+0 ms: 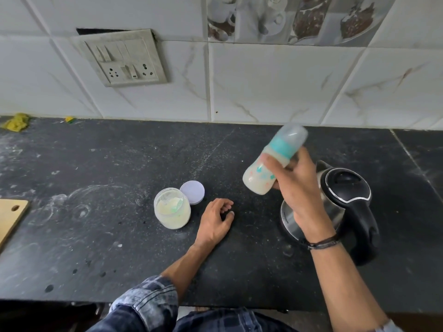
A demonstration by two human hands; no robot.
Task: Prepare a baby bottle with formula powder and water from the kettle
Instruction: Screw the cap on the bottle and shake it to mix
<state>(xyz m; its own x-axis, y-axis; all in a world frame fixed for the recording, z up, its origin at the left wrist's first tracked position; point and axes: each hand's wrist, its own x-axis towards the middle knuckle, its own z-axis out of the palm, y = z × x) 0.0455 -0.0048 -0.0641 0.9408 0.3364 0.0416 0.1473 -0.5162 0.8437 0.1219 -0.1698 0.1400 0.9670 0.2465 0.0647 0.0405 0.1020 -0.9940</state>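
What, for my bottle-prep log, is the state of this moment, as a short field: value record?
baby bottle: capped, milky liquid inside, tilted in the air, cap end blurred
right hand: grips the baby bottle
left hand: rests on the countertop, fingers loosely curled, holds nothing
formula jar: upright, open, pale powder inside
jar lid: flat on the countertop, close behind the formula jar
kettle: lid closed, standing at the right, partly behind the right hand
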